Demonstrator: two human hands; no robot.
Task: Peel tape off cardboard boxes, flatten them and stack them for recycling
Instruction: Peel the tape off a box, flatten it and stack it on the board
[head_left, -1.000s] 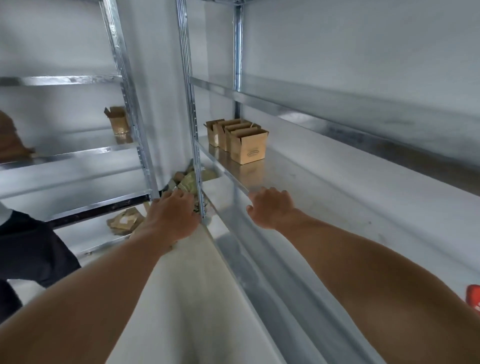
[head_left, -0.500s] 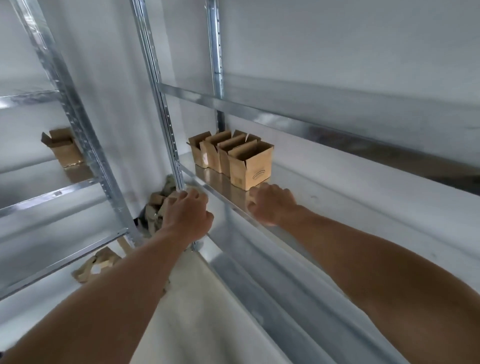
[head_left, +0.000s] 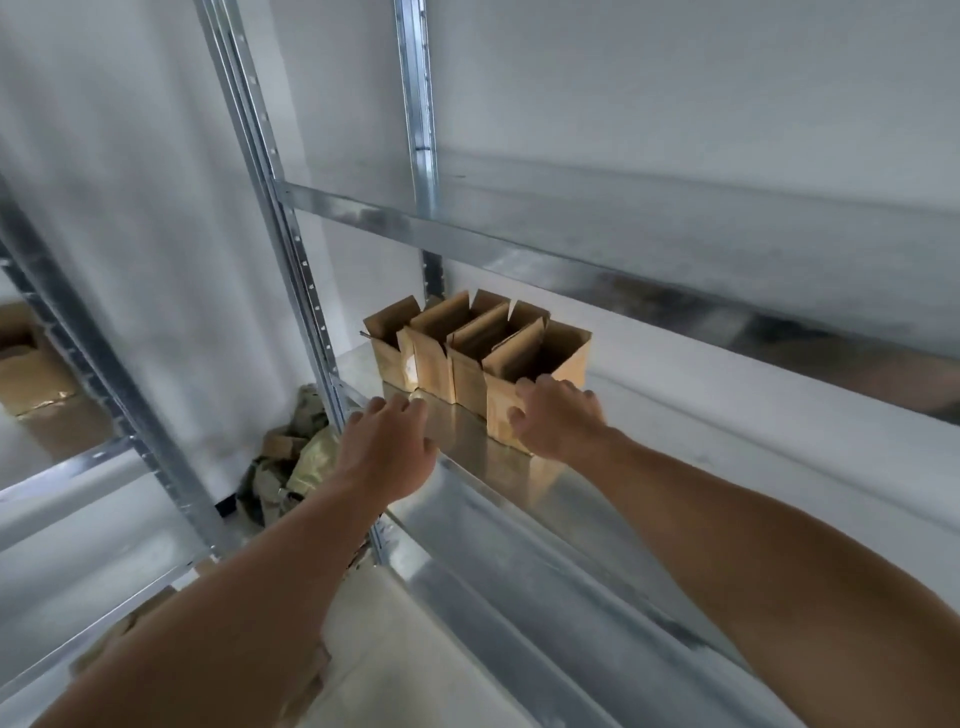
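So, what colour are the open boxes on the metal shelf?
The boxes are plain brown cardboard; the head view shows it.

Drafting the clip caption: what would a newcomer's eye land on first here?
A row of four open cardboard boxes stands on the metal shelf, mid-frame. The right hand touches the front of the nearest box, while the left hand hovers open by the shelf's front edge. Below left, a heap of crumpled cardboard lies on the floor beside the upright.
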